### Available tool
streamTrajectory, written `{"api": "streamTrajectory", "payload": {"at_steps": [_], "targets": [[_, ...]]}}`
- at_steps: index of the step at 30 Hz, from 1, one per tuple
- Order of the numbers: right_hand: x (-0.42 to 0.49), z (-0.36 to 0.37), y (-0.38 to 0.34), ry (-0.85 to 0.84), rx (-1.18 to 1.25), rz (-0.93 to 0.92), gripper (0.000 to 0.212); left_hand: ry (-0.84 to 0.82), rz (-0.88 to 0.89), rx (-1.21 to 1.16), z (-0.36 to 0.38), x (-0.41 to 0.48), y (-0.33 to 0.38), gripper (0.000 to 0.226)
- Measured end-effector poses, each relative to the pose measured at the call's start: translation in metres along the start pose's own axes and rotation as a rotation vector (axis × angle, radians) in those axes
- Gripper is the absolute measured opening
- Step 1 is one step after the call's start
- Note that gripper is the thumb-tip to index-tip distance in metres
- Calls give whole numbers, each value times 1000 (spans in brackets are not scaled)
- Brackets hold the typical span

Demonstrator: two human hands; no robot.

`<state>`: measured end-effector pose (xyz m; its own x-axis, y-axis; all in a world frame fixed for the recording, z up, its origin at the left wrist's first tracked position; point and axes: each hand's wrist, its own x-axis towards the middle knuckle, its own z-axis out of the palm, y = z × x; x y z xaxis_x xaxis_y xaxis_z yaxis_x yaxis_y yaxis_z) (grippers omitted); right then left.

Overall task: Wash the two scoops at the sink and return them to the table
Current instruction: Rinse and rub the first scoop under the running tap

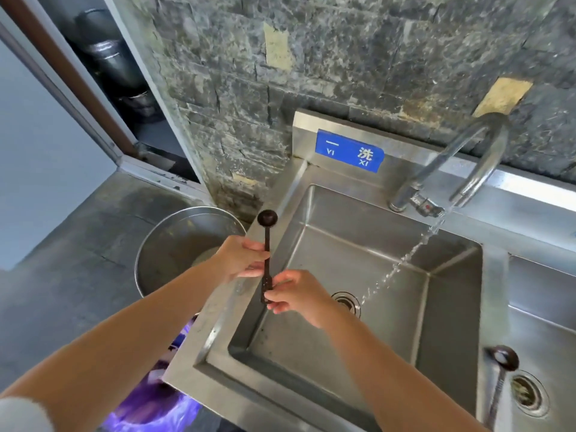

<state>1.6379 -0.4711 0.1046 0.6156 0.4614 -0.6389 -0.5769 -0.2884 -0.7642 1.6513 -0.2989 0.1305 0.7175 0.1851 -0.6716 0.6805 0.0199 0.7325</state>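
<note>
At frame centre, the left hand grips the dark scoop mid-handle, bowl up, over the sink rim. The right hand pinches its lower end. The second scoop lies lower right, on the divider. The tap runs.

Both hands hold one dark scoop upright over the left rim of the steel sink. The left hand grips its handle midway, bowl end pointing to 12 o'clock; the right hand pinches the lower tip. At 2 o'clock the faucet pours a slanting stream toward the drain. A second scoop lies on the divider at 4 o'clock. A metal basin sits at 9 o'clock.
</note>
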Motion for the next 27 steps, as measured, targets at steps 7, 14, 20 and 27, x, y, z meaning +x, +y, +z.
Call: {"api": "streamTrajectory", "payload": {"at_steps": [7, 14, 20, 27], "targets": [[63, 53, 16, 186, 163, 209, 19, -47, -9, 339, -27, 67, -20, 15], [88, 56, 26, 275, 148, 277, 22, -42, 209, 825, -22, 93, -29, 33], [93, 59, 29, 361, -119, 255, 16, 2, 320, 1023, -14, 97, -33, 18], [95, 59, 29, 395, -252, 226, 22, 30, 343, 1134, -16, 93, -32, 21]]}}
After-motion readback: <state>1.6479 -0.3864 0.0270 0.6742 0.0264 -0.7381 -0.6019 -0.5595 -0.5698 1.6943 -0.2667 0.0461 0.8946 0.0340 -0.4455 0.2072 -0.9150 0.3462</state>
